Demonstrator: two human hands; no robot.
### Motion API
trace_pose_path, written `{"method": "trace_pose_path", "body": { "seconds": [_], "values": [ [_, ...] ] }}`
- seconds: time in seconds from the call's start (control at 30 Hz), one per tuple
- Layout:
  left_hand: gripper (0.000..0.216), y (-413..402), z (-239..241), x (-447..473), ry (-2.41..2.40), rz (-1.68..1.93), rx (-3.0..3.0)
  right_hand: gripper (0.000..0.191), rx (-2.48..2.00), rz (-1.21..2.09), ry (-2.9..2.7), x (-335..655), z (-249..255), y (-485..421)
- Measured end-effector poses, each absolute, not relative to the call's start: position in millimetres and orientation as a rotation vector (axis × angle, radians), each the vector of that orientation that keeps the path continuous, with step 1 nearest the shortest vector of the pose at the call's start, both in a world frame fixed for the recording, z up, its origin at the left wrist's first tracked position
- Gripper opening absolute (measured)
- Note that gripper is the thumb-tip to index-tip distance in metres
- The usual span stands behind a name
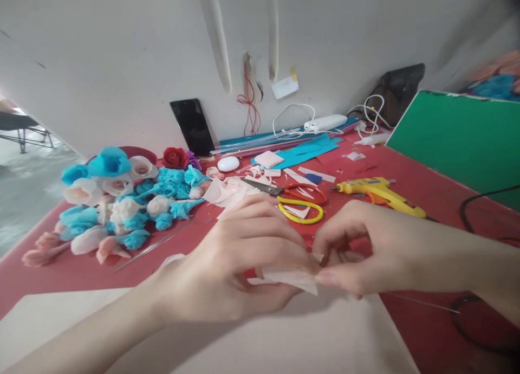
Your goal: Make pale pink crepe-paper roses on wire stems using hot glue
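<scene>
- Well left of the scissors: a heap of paper flowers in blue, white and pink, lying on the red table.
- Behind and left of the scissors: a dark phone leaning upright against the wall.
- Just left of the scissors' blade tips, a little farther back: a small white oval object.
- In front of the scissors and slightly left, nearer the camera: the left hand, fingers curled, thumb and fingertips closed together on the left part of a pale paper piece.
- Directly in front of the scissors, raised above a white sheet: the paper piece itself, stretched between both hands, long axis running left to right, one sharp corner pointing down and to the right.
- In front of the scissors and to the right: the right hand, thumb and forefinger pinched shut on the paper's right end, other fingers tucked in.
- Just right of the scissors: a yellow glue gun lying flat, nozzle toward the scissors' handles.
- Far right of the scissors, farther back: a green board.
</scene>
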State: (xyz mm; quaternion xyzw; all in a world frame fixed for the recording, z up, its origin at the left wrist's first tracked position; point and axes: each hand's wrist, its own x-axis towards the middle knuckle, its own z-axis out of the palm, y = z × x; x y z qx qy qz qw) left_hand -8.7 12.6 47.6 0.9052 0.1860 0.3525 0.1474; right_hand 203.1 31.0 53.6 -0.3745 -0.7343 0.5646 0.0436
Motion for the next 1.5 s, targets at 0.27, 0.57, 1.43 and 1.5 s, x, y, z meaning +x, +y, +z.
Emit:
{"method": "trace_pose_path", "body": {
  "seconds": [0.27, 0.57, 1.43, 1.5],
  "values": [
    [0.019, 11, 47, -11, 0.556, 1.05, 2.75, 0.018, -1.125, 1.755, -2.22, 207, 52, 32],
    [0.017, 12, 47, -13, 0.556, 1.037, 2.836, 0.02, -1.132, 1.717, -2.286, 205, 57, 35],
    [0.009, 13, 48, -15, 0.563, 1.121, 3.072, 0.014, -1.14, 1.776, -2.187, 202, 62, 33],
    [0.009, 12, 47, -16, 0.557, 1.123, 3.072, 0.014, -1.163, 1.759, -2.199, 201, 62, 32]
  ]
}}
